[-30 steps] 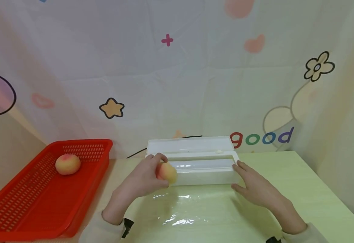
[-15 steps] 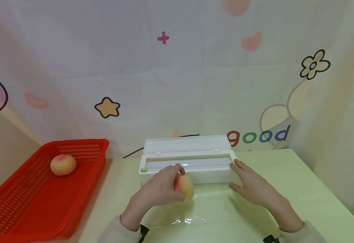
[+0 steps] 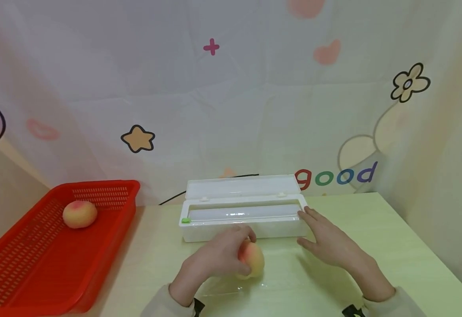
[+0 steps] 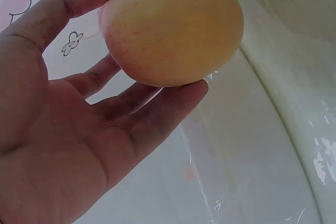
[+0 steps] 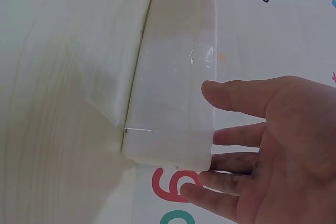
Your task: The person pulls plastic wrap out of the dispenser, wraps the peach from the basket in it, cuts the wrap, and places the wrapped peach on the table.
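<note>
A yellow peach with a pink blush [image 3: 255, 259] is held by my left hand [image 3: 223, 253], thumb and fingers round its sides. It is just in front of a white cling film dispenser [image 3: 280, 229], whose lid stands raised and whose film roll [image 3: 251, 212] shows inside. Clear film [image 5: 100, 72] stretches from the box over the tabletop, under the peach. Whether the peach rests on it I cannot tell. My right hand [image 3: 330, 240] has its fingers extended, fingertips at the dispenser's right end. In the left wrist view the peach [image 4: 173, 30] fills the top.
A red plastic basket [image 3: 114, 255] stands on the left with a second peach [image 3: 79, 214] inside. A green slider [image 3: 185, 220] sits at the dispenser's left front edge. Behind the table hangs a printed curtain [image 3: 231, 114], and a dark cord [image 3: 171, 198] runs behind the box.
My left hand has carried the peach rightward and toward me, from the dispenser's left front to over the film. The dispenser's left end now shows. My right hand stays at its right end.
</note>
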The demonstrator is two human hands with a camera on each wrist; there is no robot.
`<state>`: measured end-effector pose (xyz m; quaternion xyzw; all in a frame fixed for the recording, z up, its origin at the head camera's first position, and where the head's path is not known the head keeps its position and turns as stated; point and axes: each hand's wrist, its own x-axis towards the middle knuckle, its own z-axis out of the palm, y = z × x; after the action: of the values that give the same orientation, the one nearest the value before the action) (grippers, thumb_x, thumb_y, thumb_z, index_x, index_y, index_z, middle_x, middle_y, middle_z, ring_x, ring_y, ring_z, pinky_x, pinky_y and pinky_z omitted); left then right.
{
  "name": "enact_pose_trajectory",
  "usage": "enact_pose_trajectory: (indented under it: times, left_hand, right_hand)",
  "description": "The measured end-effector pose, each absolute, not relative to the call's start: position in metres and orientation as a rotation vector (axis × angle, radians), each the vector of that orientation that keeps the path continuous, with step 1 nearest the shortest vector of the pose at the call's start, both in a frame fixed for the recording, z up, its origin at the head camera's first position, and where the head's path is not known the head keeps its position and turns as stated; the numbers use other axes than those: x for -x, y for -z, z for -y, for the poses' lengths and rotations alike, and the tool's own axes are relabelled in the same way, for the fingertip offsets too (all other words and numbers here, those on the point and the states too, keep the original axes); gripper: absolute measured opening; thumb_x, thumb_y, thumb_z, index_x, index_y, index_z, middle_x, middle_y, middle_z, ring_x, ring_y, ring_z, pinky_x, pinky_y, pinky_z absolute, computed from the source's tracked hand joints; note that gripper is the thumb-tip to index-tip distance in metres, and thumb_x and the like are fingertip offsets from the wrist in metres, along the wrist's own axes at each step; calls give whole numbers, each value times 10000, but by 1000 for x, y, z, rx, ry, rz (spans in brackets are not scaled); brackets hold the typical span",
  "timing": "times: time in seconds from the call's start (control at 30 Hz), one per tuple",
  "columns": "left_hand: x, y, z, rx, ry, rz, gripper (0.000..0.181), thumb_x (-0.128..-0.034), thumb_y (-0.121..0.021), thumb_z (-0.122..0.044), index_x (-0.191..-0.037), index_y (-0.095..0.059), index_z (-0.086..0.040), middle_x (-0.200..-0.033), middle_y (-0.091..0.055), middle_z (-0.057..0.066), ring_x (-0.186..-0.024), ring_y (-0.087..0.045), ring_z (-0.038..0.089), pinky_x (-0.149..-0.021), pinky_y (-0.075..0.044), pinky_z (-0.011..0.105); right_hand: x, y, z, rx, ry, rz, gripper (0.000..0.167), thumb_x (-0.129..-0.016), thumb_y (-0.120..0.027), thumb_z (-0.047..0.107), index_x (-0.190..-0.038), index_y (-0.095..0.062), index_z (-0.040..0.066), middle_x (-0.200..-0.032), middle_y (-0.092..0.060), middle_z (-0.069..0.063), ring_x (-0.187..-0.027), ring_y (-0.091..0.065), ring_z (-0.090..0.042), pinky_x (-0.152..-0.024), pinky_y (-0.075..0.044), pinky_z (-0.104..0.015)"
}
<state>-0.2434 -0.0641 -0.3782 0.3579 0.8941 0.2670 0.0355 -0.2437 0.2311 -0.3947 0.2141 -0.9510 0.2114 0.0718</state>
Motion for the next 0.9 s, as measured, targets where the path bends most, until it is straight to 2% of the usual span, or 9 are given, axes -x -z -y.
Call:
enact_pose_trajectory:
  times: [0.3,0.37,0.43,0.5,0.57,0.6,0.7,0.9]
  left_hand:
    - [239,385,58,-1081,-759,-2732,497,-684,-812,-34,-1133,-623,-132,-964,-545,-82,-837,-496,91,-744,-440,211]
    - [237,385,57,-1069,-747,-2734,494,-694,-819,-36,-1137,-624,-134,-975,-547,-86,-841,-497,87,-745,-444,205]
    - [237,385,56,-1057,-743,-2736,494,-708,-845,-60,-1144,-620,-127,-984,-552,-86,-856,-502,87,-760,-447,208]
    - [237,386,56,-1040,-742,-2733,502,-725,-865,-90,-1157,-611,-115,-978,-553,-83,-867,-506,89,-774,-450,214]
    - [237,387,57,-1023,-748,-2728,527,-740,-884,-124,-1182,-598,-101,-993,-562,-79,-890,-513,87,-806,-453,221]
    - [238,388,57,-1013,-752,-2724,538,-746,-890,-137,-1192,-591,-97,-997,-565,-77,-896,-517,86,-817,-454,224]
    - [238,390,58,-998,-753,-2726,540,-762,-897,-165,-1195,-580,-110,-1003,-567,-73,-900,-523,89,-827,-458,232]
    - [236,390,60,-992,-723,-2785,492,-766,-910,-232,-1146,-605,-163,-1075,-498,-60,-947,-486,96,-836,-455,240]
  right_hand:
    - [240,389,-231,-629,-685,2873,732,-962,-727,180,-1524,-352,-102,-1563,-305,-357,-1428,-299,-539,-1115,-288,-655]
    - [239,387,-230,-620,-666,2845,705,-947,-744,169,-1503,-393,-87,-1544,-335,-358,-1408,-327,-543,-1099,-310,-663]
    - [239,385,-228,-620,-630,2803,558,-913,-781,152,-1371,-541,-55,-1433,-477,-325,-1319,-443,-513,-1050,-392,-635]
    - [237,384,-225,-635,-590,2790,345,-871,-825,156,-1138,-654,20,-1194,-621,-206,-1106,-584,-398,-933,-497,-542]
    - [235,383,-220,-673,-576,2821,231,-835,-859,165,-911,-646,118,-936,-626,-35,-876,-591,-237,-784,-518,-416]
    - [233,383,-217,-707,-574,2849,258,-820,-872,173,-831,-614,163,-835,-582,39,-782,-550,-169,-710,-492,-365]
    - [227,386,-207,-826,-586,2955,326,-803,-883,201,-741,-564,228,-685,-491,132,-648,-454,-68,-604,-415,-290]
    - [221,400,-187,-974,-604,3038,353,-750,-896,181,-715,-548,228,-660,-452,129,-620,-409,-57,-561,-364,-273]
